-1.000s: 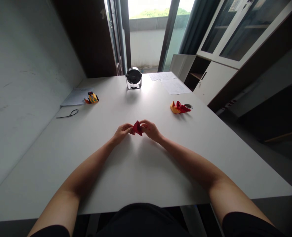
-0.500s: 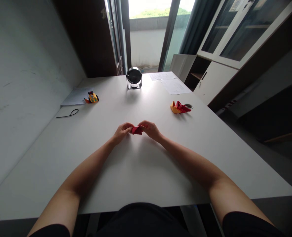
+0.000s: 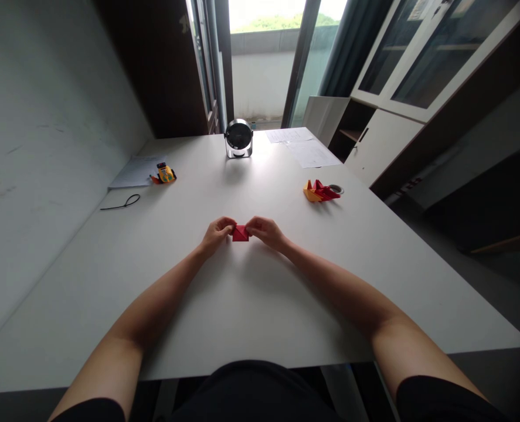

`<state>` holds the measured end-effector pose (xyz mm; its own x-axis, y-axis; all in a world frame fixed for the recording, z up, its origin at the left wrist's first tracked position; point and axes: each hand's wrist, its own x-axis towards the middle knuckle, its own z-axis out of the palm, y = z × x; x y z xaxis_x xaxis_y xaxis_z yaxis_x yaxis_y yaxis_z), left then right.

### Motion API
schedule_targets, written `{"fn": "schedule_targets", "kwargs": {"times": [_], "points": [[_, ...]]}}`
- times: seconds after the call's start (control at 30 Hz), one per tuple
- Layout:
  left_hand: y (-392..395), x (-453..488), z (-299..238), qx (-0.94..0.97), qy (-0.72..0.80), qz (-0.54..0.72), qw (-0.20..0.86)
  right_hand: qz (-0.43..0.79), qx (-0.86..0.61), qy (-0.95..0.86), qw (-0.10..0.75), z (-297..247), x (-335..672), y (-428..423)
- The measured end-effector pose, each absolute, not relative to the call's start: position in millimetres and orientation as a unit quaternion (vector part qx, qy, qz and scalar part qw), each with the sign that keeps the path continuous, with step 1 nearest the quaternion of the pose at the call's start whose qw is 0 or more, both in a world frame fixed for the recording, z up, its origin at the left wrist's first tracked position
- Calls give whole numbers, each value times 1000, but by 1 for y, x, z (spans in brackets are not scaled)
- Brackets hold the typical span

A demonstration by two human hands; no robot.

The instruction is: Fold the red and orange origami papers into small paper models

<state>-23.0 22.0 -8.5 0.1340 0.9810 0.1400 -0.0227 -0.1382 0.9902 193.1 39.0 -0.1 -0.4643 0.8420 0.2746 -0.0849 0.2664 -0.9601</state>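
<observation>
A small piece of folded red paper (image 3: 241, 234) is held upright just over the middle of the white table (image 3: 251, 310). Its face shows crease lines and looks roughly rectangular. My left hand (image 3: 218, 233) pinches its left edge between thumb and fingers. On the other side, my right hand (image 3: 265, 230) grips the upper right corner the same way. Farther right lie folded paper pieces (image 3: 321, 191), orange at one end and red at the other, by a grey ring-shaped roll (image 3: 336, 189).
Near the far edge stands a round black device on a metal stand (image 3: 238, 139). At the left are a yellow toy (image 3: 165, 173), a black cable tie (image 3: 126, 202) and paper sheets (image 3: 132, 173). More printed sheets (image 3: 312, 153) lie at the back right.
The red paper has turned in my fingers, from a tilted, pointed shape to a flatter rectangular face toward me. Both hands keep nearly the same place.
</observation>
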Motion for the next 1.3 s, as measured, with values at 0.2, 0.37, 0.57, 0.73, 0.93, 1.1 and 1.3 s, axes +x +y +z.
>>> {"fn": "schedule_targets", "kwargs": {"times": [0.2,0.37,0.57,0.73,0.93,1.1,1.3], "points": [[18,-20,-2,546,429,497,521,494,-316,-677,445,-6,191,42],[12,-15,-1,564,402,476,542,430,-358,-718,414,-1,193,35],[15,-16,-9,563,394,498,530,434,-356,-719,409,0,190,33],[15,-18,-12,580,419,505,484,414,-355,-758,358,-2,191,35],[16,-17,-12,583,426,521,455,381,-366,-767,365,-2,191,35],[17,-19,-10,597,457,524,401,373,-383,-765,359,-2,190,35],[9,-18,1,684,471,484,276,334,-371,-788,360,-3,188,32]]}}
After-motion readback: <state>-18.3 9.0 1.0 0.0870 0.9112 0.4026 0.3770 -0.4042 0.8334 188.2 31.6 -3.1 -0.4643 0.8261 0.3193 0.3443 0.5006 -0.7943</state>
